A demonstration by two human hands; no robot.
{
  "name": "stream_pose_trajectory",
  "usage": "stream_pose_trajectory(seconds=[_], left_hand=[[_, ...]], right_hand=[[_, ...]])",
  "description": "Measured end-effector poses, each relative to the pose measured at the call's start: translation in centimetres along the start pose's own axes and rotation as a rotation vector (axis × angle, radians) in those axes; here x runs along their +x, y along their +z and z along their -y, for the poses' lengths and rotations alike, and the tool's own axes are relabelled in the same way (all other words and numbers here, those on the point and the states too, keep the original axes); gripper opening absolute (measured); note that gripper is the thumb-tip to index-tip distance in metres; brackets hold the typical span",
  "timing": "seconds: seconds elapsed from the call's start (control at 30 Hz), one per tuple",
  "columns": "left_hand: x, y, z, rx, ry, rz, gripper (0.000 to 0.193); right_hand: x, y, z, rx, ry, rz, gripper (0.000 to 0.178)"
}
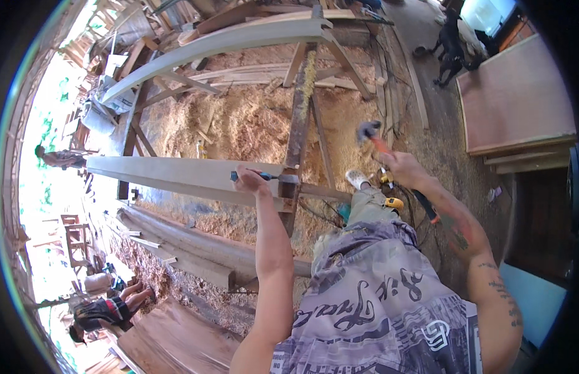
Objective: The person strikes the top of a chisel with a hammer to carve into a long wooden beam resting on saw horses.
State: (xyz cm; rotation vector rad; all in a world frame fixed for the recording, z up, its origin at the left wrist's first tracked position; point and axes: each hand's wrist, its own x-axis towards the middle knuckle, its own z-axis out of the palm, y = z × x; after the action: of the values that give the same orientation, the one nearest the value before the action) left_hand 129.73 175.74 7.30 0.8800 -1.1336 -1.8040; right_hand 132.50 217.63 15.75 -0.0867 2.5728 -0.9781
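My left hand [249, 181] is closed around the blue handle of a chisel [269, 177]. It rests on top of a long pale wooden beam [177, 174], and the chisel's blade points right, at the beam's near end. Off to the right, my right hand [404, 169] grips a hammer [381, 146] by its orange and black handle. The hammer's dark head [367, 130] is up in the air, apart from the chisel. A dark wooden trestle [295, 143] carries the beam's right end.
A second long beam [221, 47] lies across the trestles farther off. Wood shavings [239, 115] cover the floor. By my foot is a yellow and black tool [394, 203]. A black dog [451, 47] stands far right, near a wooden panel [513, 93]. Two people are at the left.
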Motion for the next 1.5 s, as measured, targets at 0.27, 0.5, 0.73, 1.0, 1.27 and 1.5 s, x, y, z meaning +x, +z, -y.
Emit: stream_pose_trajectory(seconds=[0.27, 0.5, 0.73, 1.0, 1.27, 1.5], left_hand=[[-5.6, 0.3, -7.2, 0.509, 0.023, 0.731, 0.022], [-11.2, 5.8, -4.8, 1.176, 0.289, 1.000, 0.020], [-10.7, 6.2, 1.7, 1.889, 0.070, 0.758, 0.035], [-9.1, 2.7, 3.3, 1.473, -0.064, 0.640, 0.029], [-10.8, 5.5, 1.7, 1.819, -0.145, 0.602, 0.038], [-13.3, 10.2, 4.4, 1.622, -0.210, 0.615, 0.033]], right_hand=[[-12.6, 2.0, -22.8, -0.128, 0.681, 0.073, 0.066], [-13.9, -0.3, -33.8, -0.312, 0.824, 0.379, 0.066], [-7.2, -4.9, -39.1, -0.192, 0.869, 0.424, 0.067], [2.5, -13.0, -39.3, 0.001, 0.768, 0.326, 0.070], [3.9, -13.5, -42.5, -0.094, 0.924, 0.299, 0.072], [5.3, -14.5, -43.2, -0.246, 0.870, 0.456, 0.065]])
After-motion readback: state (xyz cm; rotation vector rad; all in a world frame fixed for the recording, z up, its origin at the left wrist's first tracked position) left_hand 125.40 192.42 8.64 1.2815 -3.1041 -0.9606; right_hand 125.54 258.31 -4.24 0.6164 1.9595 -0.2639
